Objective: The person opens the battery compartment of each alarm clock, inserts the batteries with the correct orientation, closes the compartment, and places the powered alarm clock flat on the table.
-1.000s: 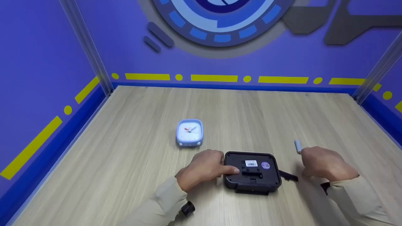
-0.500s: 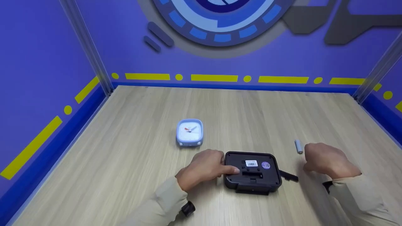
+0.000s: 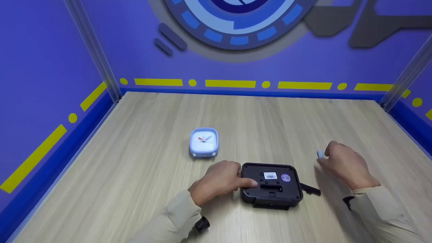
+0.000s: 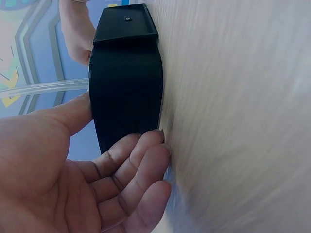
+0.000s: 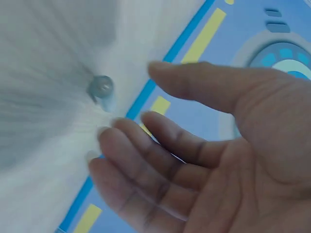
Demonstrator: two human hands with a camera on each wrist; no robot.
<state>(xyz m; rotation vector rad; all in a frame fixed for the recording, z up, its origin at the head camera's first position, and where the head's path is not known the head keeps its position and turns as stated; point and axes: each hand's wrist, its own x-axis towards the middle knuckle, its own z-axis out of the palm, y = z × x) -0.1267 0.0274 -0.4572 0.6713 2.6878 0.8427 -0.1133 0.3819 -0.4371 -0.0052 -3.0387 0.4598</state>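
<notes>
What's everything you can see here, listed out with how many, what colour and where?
Table: one, pale wood, under everything
Walls: three, blue-purple with yellow marks, around the table
Posts: two, grey, at the back corners
Black case: one, black, near side of the table
White label: one, on the case
Round sticker: one, purple, beside the label
Black strip: one, at the case's right edge
Clock: one, light blue, beyond the case, leftward
Small cylinder: one, pale blue-grey, right of the case
Sleeves: two, beige
Left hand: one, bare, gripping the case
Right hand: one, bare, beside the cylinder
</notes>
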